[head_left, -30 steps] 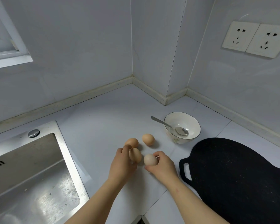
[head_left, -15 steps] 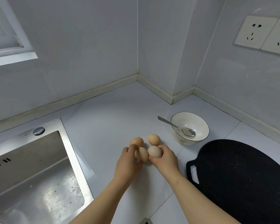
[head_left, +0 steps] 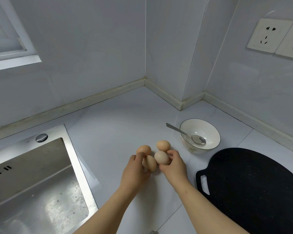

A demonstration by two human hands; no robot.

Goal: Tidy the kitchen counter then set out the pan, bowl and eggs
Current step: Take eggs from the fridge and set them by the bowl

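Each of the hands has one egg. The left hand [head_left: 135, 171] curls its fingers round a brown egg [head_left: 150, 163]. The right hand [head_left: 174, 166] pinches a pale egg [head_left: 161, 157] between thumb and fingers. The two eggs touch each other in the gap between the hands. I cannot tell if they sit on the white surface [head_left: 117, 119] or are a tiny bit above it. Just past the fingertips lie a third egg [head_left: 143, 149] and a fourth egg [head_left: 163, 145], both free on the surface and very close to the held ones.

This looks like the step of setting out the eggs, and it seems nearly done. To do it well, put both eggs down softly on their long sides so they do not roll. Let go slowly, one hand at a time. Do not squeeze. Do not knock the held eggs into each other or into the two in front, because shells crack easily.

To the right of the right hand, a bit farther off, stands the white bowl [head_left: 216, 132]. A spoon [head_left: 184, 133] leans in it, with its handle sticking out toward the eggs, so a rolling egg could bump it. The black pan [head_left: 252, 183] lies beside the right arm. Left of the left hand, well apart, is the metal sink [head_left: 71, 154]. An egg that rolls that way could drop in.
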